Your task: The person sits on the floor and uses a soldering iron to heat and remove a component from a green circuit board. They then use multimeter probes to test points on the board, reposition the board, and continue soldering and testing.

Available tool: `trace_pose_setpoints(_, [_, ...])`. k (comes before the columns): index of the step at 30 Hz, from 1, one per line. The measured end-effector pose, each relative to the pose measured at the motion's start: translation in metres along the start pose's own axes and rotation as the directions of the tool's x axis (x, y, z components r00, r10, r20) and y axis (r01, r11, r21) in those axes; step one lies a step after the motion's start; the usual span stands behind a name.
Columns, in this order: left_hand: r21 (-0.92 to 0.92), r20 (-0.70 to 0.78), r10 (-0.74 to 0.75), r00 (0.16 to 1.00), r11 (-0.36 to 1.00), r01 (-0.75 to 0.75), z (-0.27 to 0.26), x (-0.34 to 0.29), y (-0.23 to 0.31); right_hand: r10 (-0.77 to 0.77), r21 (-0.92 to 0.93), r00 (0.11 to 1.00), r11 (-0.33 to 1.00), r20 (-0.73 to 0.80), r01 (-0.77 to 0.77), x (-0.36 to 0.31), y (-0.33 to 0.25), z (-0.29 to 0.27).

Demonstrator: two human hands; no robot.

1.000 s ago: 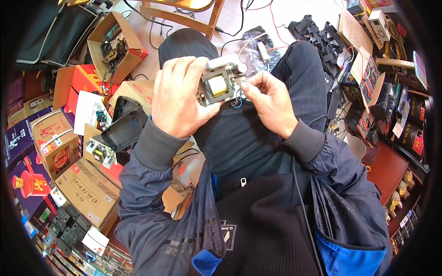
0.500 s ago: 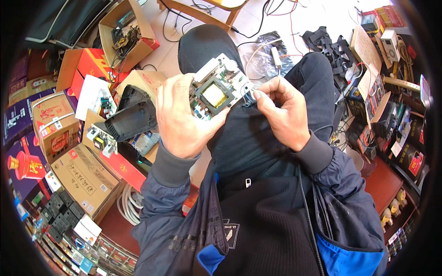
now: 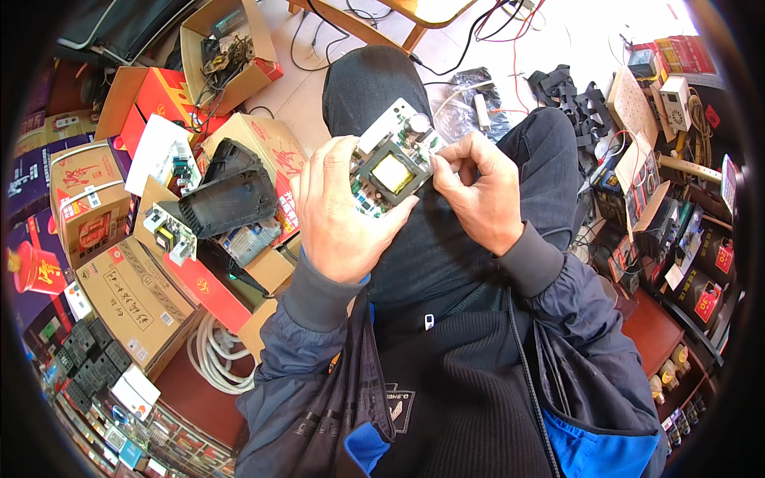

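Note:
A power supply circuit board [image 3: 368, 188] is tilted above my lap, held along its left and lower edges by my left hand [image 3: 339, 209]. It carries a square black-framed transformer [image 3: 394, 172] with a yellowish middle, a round capacitor [image 3: 418, 123], a pale plate on its far side and many small parts. My right hand [image 3: 484, 190] is closed in a pinch at the board's right edge, thumb and forefinger meeting there. Whatever lies between those fingertips is hidden.
To the left stand cardboard boxes [image 3: 131, 307], an empty black plastic housing [image 3: 227, 199] and another circuit board [image 3: 171, 231]. A coiled white hose [image 3: 209, 354] lies nearer me. Black straps [image 3: 570, 95] and a clear plastic bag [image 3: 458, 111] lie beyond my knees, with a wooden stool [image 3: 394, 28] farther off.
The board and my left hand have shifted right, nearer my right hand, which has moved slightly left. The dark wires seen at my right fingertips before are now out of sight.

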State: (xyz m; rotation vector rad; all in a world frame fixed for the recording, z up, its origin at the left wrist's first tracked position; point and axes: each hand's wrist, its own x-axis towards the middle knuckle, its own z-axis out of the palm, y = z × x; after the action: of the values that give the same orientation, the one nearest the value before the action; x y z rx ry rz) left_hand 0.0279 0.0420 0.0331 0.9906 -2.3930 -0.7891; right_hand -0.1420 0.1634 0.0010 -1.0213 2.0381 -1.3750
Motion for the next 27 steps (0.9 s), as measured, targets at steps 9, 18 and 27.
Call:
trace_pose_setpoints(9, [-0.026, 0.024, 0.016, 1.000, 1.000, -0.016, -0.001, -0.002, -0.005, 0.010, 0.099, 0.999, 0.995, -0.036, -0.007, 0.004, 0.005, 0.012])
trace_pose_setpoints(18, [-0.032, 0.022, 0.019, 1.000, 0.999, -0.018, -0.002, -0.004, -0.009, -0.047, -0.065, 0.998, 0.997, -0.039, 0.045, 0.006, -0.002, 0.008])
trace_pose_setpoints(27, [-0.057, 0.042, -0.027, 0.999, 0.998, 0.030, -0.002, -0.007, -0.013, -0.095, -0.104, 0.995, 0.990, -0.006, 0.094, 0.011, -0.006, 0.008])
